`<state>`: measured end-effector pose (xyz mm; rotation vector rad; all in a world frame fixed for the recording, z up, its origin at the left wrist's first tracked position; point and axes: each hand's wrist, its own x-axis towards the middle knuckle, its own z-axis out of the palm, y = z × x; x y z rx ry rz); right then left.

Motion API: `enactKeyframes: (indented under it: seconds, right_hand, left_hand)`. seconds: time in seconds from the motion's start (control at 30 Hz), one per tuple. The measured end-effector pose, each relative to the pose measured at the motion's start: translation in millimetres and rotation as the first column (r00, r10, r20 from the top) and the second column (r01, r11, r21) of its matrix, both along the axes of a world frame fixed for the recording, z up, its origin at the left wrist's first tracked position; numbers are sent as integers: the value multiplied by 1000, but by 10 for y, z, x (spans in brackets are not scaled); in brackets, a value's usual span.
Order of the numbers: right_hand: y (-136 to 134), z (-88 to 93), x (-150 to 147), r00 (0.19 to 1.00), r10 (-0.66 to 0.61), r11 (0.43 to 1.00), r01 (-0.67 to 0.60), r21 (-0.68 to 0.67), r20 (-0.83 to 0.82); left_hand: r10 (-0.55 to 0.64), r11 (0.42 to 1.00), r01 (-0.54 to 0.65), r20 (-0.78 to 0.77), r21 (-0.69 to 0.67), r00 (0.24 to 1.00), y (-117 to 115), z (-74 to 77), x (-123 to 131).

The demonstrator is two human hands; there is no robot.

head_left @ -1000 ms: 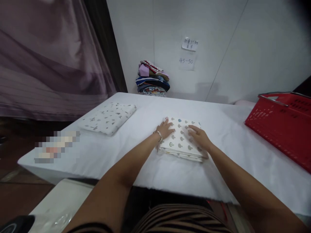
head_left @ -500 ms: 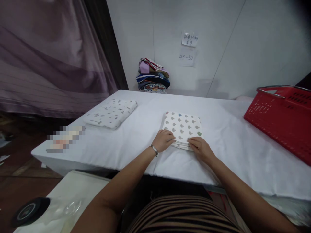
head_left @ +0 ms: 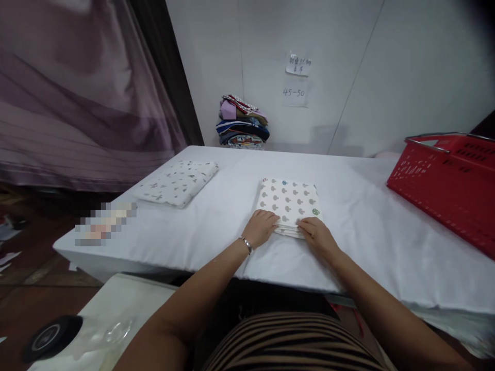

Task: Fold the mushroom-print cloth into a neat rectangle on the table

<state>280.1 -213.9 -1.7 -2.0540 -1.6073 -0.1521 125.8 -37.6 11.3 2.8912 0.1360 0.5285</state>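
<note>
The folded mushroom-print cloth [head_left: 289,200] lies on the white tablecloth [head_left: 359,216], left of the red plastic basket [head_left: 448,188]. Spread over its top a second ago, the left hand [head_left: 261,228] and right hand [head_left: 317,237] now pinch its near edge, each with fingers together.

Pale panelled wall [head_left: 328,67], mauve curtain [head_left: 85,93] leftward, reddish-brown floor [head_left: 46,293] below.

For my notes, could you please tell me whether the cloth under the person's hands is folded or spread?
Folded: the cloth lies as a compact block, with several layers showing along its near edge.
</note>
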Motion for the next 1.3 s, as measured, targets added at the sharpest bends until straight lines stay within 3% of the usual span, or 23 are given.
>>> enactKeyframes:
  seconds: [0.23, 0.53, 0.7, 1.0, 1.3]
  right_hand:
    - [-4, 10, -30, 997, 22, 999, -20, -27, 79]
    - [-8, -41, 39, 980, 93, 995, -96, 12, 178]
    - [-14, -42, 97, 969, 160, 984, -172, 49, 188]
    - [-5, -46, 92, 987, 105, 985, -119, 122, 120]
    - [-15, -55, 50, 990, 28, 988, -48, 150, 135]
  left_hand:
    - [-47, 991, 61, -116, 119, 992, 4, 76, 80]
    - [-28, 986, 27, 3, 165, 1000, -9, -32, 60]
    - [-59, 992, 50, 70, 115, 996, -20, -45, 26]
    - [-28, 999, 26, 86, 30, 996, -4, -36, 68]
    - [14, 988, -30, 105, 153, 994, -41, -77, 112]
